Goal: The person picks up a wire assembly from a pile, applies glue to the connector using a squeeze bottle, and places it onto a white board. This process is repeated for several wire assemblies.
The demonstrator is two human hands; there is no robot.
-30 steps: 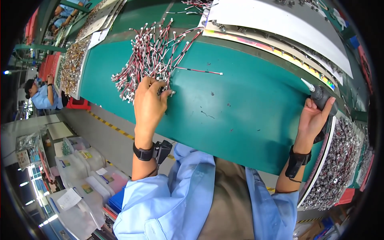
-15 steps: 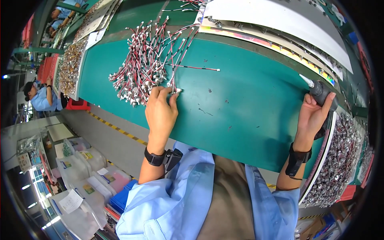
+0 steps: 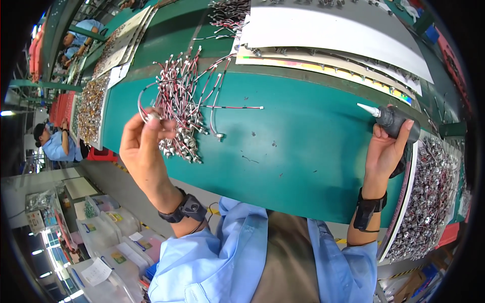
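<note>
My left hand (image 3: 144,161) is raised at the left side of the heap, thumb and fingers pinched on a small silver part with wire leads (image 3: 152,116). Its thin leads curve up toward the heap. Behind and beside the fingers lies the heap of wired parts (image 3: 178,93), with red, black and white leads and white plugs; the hand partly hides it. My right hand (image 3: 381,159) grips a dark squeeze bottle (image 3: 400,125) near the table's right end. The bottle's white tapered nozzle points left and slightly up.
On the green table (image 3: 303,161) lie a separate wired part (image 3: 219,135), another lead (image 3: 237,107) and dark specks. Stacked white boards (image 3: 328,30) line the far side. A tray of silver parts (image 3: 424,202) stands at right. Plastic bins (image 3: 108,227) and a seated person (image 3: 56,144) are at left.
My left hand has moved left from the heap's near right edge and lifted, pinching a wired part. The right hand still holds the bottle, now tipped further left. The whole view has shifted slightly.
</note>
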